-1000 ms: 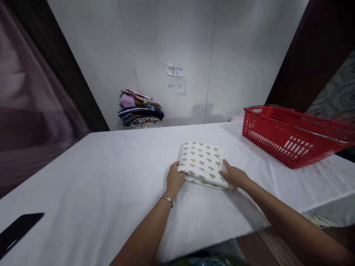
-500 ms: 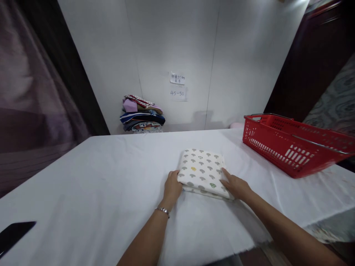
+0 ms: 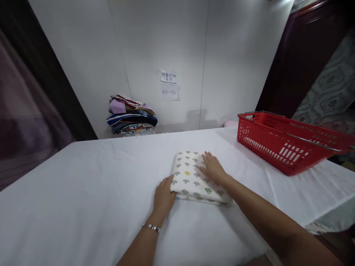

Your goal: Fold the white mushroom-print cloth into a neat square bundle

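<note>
A folded white cloth [image 3: 188, 177] printed with small grey, yellow and green shapes lies in the middle of the white-covered table [image 3: 83, 192]. My left hand [image 3: 163, 197] rests against the cloth's near left corner, its fingertips tucked at the edge. My right hand [image 3: 213, 168] lies flat on top of the cloth's right half with the fingers stretched out. A metal bracelet is on my left wrist.
A red plastic basket [image 3: 288, 144] with metal handles stands at the table's right side. A stack of folded coloured clothes [image 3: 131, 116] sits against the white wall at the back left. Two paper notes [image 3: 169, 85] hang on the wall.
My right hand moved from the cloth's right edge up onto its top. The view shifted a little right, and the dark flat object at the lower left left the frame.
</note>
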